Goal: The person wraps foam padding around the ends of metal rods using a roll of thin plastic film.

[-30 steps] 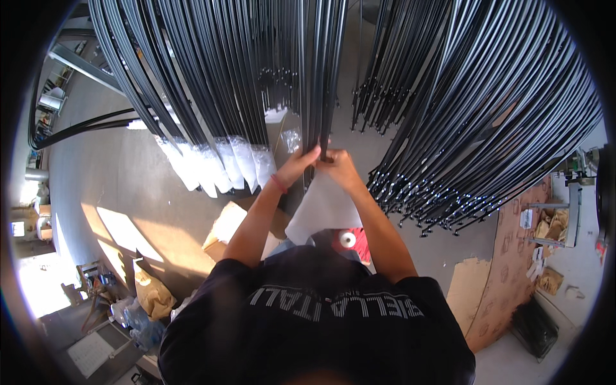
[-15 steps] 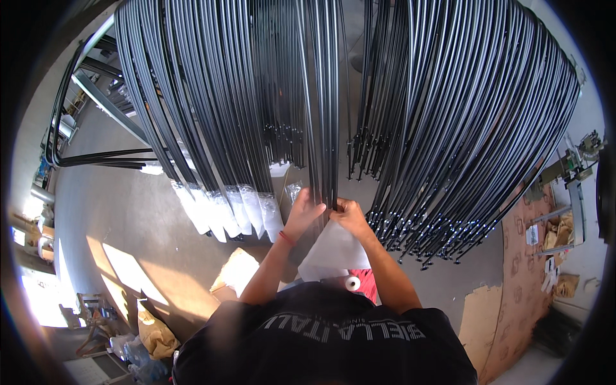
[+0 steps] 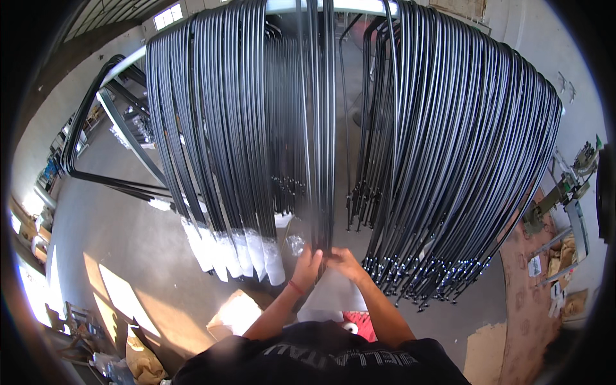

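Between rows of hanging black tubes (image 3: pixel 462 160), the left hand (image 3: pixel 306 269) grips the middle tubes (image 3: pixel 329 128) near their lower ends, while the right hand (image 3: pixel 346 264) pinches a white sleeve (image 3: pixel 332 292) beside it.

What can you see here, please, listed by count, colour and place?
middle rods: several, black, centre
left rods: many, black, left side
right rods: many, black, right side
covers: several, white, on left rods' lower ends
rail: one, pale, top
sheet: one, white, lower centre
roll: one, white, below sheet
red item: one, red, beside roll
cardboard: several, brown, on floor
paper bag: one, brown, lower left
machinery: count unclear, greenish, far right
shirt: one, black, bottom edge
wristband: one, red, left wrist
left hand: one, bare, on middle rods
right hand: one, bare, at middle rods
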Demonstrator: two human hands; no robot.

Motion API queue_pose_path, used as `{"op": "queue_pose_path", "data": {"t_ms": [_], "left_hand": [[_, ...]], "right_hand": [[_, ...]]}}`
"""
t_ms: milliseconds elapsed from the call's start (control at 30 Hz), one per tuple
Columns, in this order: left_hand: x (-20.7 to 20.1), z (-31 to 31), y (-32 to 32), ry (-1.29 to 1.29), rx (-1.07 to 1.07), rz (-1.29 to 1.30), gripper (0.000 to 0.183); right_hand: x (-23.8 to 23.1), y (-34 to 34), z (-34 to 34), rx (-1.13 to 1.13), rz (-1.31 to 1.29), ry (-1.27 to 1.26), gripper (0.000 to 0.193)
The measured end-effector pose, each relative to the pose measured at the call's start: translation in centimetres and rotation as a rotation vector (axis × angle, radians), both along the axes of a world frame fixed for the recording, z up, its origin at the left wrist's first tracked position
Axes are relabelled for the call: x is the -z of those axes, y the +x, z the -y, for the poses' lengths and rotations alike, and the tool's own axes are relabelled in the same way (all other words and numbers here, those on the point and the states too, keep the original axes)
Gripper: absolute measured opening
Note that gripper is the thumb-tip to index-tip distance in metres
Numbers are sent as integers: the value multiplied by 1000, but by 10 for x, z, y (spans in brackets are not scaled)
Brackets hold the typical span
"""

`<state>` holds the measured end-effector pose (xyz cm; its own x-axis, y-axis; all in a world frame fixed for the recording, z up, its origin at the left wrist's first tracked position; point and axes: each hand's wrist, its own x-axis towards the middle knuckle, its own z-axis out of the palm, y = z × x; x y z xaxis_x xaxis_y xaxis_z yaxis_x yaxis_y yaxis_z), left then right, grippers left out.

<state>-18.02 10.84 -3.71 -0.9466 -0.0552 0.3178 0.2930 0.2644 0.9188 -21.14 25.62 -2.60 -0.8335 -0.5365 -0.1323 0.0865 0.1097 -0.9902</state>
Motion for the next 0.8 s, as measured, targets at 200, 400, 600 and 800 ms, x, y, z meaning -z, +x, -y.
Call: {"op": "queue_pose_path", "data": {"t_ms": [200,400,600,800], "left_hand": [[9,-10,5,165,113,141,49],[1,-3,12,41,122,150,36],[11,4,7,128,225,116,31],[10,-8,11,402,218,261,31]], "right_hand": [[14,-4,-10,-52,126,-185,25],[2,-5,-4,-132,190,-140,22],[34,2,-5,-336,67,103,18],[62,11,-4,-253,173,75,19]]}}
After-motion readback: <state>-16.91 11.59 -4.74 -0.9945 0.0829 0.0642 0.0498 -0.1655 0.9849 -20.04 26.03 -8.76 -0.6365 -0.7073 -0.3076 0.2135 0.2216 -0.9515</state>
